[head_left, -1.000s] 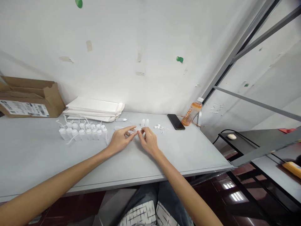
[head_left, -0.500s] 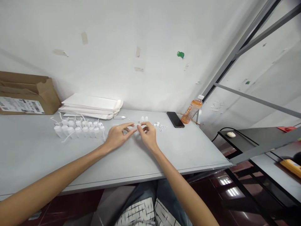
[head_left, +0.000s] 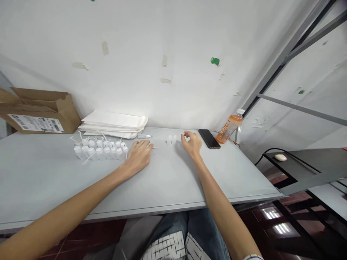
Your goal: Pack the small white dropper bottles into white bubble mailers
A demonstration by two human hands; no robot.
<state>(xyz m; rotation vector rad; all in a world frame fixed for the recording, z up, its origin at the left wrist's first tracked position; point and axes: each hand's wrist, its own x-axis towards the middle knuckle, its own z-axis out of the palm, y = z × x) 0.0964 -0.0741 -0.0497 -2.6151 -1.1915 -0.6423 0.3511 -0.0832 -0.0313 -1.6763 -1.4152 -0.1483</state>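
Note:
My left hand (head_left: 139, 156) rests low over the table with its fingers curled, just right of a cluster of small white bottles (head_left: 100, 153). A thin white tip (head_left: 154, 147) pokes out past its fingertips; the rest of whatever it holds is hidden. Several bottles in the cluster have white tubes or ties sticking from their tops. Farther right, my right hand (head_left: 193, 144) is closed in a pinch, with a bit of white at the thumb and fingertips too small to name. Two little white bottles (head_left: 171, 139) stand upright between the hands.
Behind the cluster lies a stack of white envelopes (head_left: 114, 122), with an open cardboard box (head_left: 40, 112) to its left. A slim white tube (head_left: 144, 136) lies near the wall. A black phone (head_left: 209, 138) and an orange drink bottle (head_left: 230, 126) are at the right.
My hands were close together at the middle and have parted. The right one moved right over the loose small white parts, now hidden; the left one turned palm down. The view shifted slightly.

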